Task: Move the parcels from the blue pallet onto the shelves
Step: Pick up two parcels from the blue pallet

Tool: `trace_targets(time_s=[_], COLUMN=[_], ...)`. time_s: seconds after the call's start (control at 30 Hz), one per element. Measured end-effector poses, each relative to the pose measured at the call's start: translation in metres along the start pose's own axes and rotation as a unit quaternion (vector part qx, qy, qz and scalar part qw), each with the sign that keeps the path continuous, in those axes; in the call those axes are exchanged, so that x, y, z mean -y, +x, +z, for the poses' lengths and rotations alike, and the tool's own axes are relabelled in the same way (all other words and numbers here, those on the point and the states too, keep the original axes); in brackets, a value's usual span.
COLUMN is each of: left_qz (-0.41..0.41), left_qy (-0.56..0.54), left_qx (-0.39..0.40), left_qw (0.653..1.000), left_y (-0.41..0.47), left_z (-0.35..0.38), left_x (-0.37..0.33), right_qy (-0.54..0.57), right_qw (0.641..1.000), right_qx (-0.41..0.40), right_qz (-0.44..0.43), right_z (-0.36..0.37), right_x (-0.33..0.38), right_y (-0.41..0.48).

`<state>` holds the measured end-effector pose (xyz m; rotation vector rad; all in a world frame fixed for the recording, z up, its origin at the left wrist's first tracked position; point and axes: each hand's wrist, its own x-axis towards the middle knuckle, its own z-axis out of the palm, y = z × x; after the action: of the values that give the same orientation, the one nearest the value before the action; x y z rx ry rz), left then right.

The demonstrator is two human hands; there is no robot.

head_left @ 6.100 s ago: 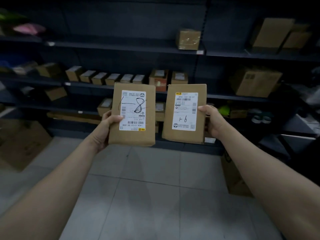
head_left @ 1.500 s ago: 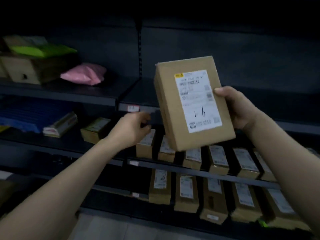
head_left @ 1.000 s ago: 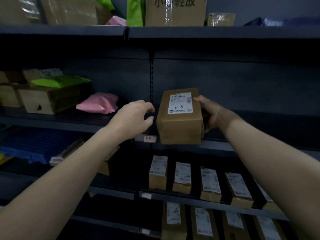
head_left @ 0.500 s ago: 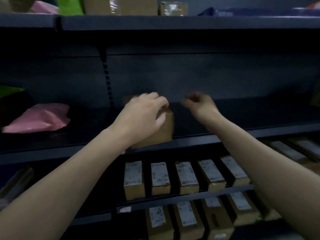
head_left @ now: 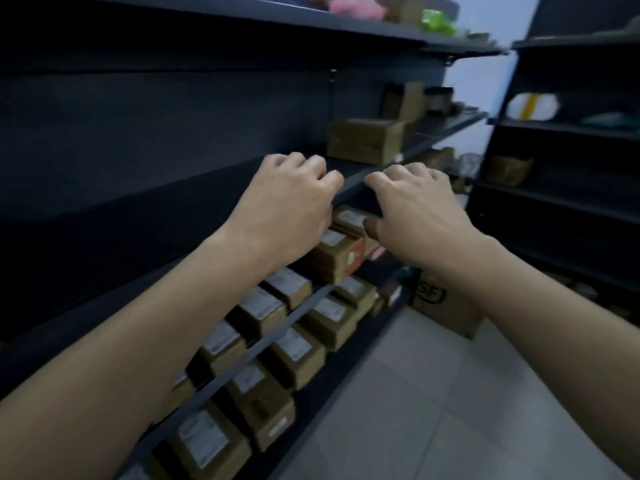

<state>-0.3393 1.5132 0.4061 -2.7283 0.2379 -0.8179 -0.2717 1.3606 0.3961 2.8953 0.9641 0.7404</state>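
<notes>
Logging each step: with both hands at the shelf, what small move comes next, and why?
Probably draw both back and turn for another parcel: the left hand and right hand hang loosely curled by the shelf edge, holding nothing, and the pallet is out of view.

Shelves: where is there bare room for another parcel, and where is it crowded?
The hand-level shelf is bare from the left edge to the big box. The two lower shelves are crowded with labelled parcels. Floor tiles before the SF carton are bare too.
</notes>
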Motion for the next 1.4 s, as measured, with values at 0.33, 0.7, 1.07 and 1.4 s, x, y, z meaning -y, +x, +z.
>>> trace_targets(time_s=[0.33, 0.7, 1.07, 1.4], left_qz=[0.063, 0.291, 0.437, 0.503], left_qy=[-0.076, -0.278, -0.404, -0.432], left_qx=[-0.094, -0.146, -0.141, -0.079], left_qw=[0.991, 0.904, 0.791, 0.745], left_y=[0.167, 0.267, 0.327, 0.404], left_z=[0.032, 0.027, 0.031, 0.044], left_x=[-0.195, -0.455, -0.668, -0.83], right_qy=[-0.139, -0.214, -0.277, -0.285], right_qw=[0.974, 0.868, 0.734, 0.656], right_qx=[-0.019, 0.076, 0.127, 0.127], right_qz=[0.176, 0.442, 0.607, 0.687], right_z=[-0.009, -0.036, -0.04, -0.025], right_x=[-0.216, -0.376, -0.506, -0.654], right_y=[-0.079, -0.244, -0.353, -0.43])
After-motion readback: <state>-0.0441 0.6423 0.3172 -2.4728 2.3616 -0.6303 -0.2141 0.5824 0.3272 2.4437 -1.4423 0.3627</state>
